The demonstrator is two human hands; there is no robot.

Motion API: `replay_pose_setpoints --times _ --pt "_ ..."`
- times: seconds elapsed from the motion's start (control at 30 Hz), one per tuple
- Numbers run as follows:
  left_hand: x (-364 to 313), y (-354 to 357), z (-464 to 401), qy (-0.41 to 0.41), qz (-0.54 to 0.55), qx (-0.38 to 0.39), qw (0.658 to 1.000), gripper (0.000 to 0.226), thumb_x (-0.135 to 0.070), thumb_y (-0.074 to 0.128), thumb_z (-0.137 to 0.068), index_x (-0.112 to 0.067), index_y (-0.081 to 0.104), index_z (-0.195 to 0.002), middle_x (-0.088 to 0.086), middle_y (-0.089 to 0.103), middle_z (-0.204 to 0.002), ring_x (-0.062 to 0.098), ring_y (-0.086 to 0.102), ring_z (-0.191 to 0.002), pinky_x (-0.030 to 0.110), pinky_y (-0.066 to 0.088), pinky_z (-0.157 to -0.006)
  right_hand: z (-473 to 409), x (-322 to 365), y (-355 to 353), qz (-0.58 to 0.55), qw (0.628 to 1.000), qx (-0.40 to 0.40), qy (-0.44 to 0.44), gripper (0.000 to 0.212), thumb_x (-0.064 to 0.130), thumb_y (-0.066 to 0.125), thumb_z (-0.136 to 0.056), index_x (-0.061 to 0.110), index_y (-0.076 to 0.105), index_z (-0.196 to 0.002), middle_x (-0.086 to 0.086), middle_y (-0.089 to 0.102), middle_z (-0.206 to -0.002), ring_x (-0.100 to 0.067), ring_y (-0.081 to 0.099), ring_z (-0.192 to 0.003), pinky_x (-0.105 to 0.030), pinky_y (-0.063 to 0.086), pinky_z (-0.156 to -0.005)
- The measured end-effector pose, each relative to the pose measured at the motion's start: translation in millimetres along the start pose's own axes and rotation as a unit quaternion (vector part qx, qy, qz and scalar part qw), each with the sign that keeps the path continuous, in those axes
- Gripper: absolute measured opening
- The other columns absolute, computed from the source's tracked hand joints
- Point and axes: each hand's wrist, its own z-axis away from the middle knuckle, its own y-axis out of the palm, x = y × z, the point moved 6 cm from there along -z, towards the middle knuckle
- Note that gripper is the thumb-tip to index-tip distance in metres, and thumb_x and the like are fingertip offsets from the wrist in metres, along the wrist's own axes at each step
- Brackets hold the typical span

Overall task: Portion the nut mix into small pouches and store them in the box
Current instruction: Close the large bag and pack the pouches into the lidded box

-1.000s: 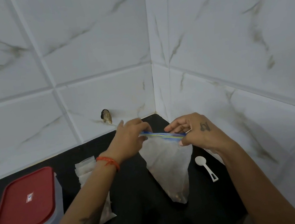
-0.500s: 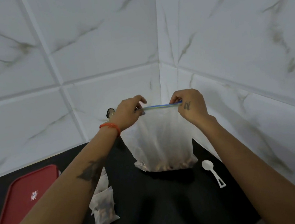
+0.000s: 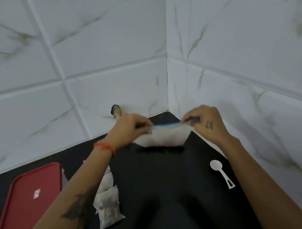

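Observation:
A large clear zip bag (image 3: 162,139) with a blue seal strip lies low over the black counter (image 3: 166,189) near the back corner. My left hand (image 3: 129,130) pinches the left end of its seal and my right hand (image 3: 204,121) pinches the right end. Small filled pouches (image 3: 108,205) of nut mix lie in a loose pile under my left forearm. The box with a red lid (image 3: 30,199) stands closed at the left. A white plastic spoon (image 3: 221,172) lies on the counter at the right.
White marble-look tiled walls (image 3: 99,53) meet in a corner behind the bag. A small dark object (image 3: 115,110) sits at the foot of the back wall. The counter's right side runs along the right wall.
Both hands have lowered the big bag from upright, held high, down toward the counter by the corner, so it now lies folded and flatter. The seal stays pinched at both ends.

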Motion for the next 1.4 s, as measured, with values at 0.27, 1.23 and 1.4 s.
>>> replay_pose_setpoints --times 0.27,1.23,1.4 --pt "27.0 101.0 80.5 -0.122 0.221 0.222 0.942 0.019 -0.021 0.073 -0.081 -0.017 0.075 -0.099 -0.005 0.074 -0.096 0.006 0.067 -0.088 0.016 0.05 -0.088 98.5 -51.0 52.4 -0.136 0.929 0.313 0.139 0.029 -0.001 0.073 -0.073 0.022 0.078 -0.09 0.008 0.075 -0.082 0.0 0.067 -0.079 -0.011 0.048 -0.073" --pt "41.7 170.0 120.8 -0.131 0.123 0.135 0.974 0.018 -0.019 0.053 -0.094 -0.021 0.057 -0.112 0.006 0.067 -0.097 0.017 0.062 -0.092 0.026 0.048 -0.084 161.6 -22.5 146.6 0.158 0.981 0.097 -0.063 0.025 0.043 0.05 -0.08 0.024 0.066 -0.085 0.005 0.062 -0.088 -0.014 0.058 -0.081 -0.03 0.051 -0.071" --pt "24.2 174.3 128.5 -0.003 -0.136 0.076 0.988 0.037 -0.05 0.06 -0.079 -0.028 0.06 -0.109 -0.004 0.053 -0.113 0.016 0.05 -0.103 0.037 0.04 -0.089 158.6 -28.3 149.6 0.095 0.988 0.124 -0.01 0.034 0.036 0.045 -0.09 0.016 0.071 -0.083 -0.002 0.065 -0.08 -0.021 0.059 -0.077 -0.032 0.046 -0.072"
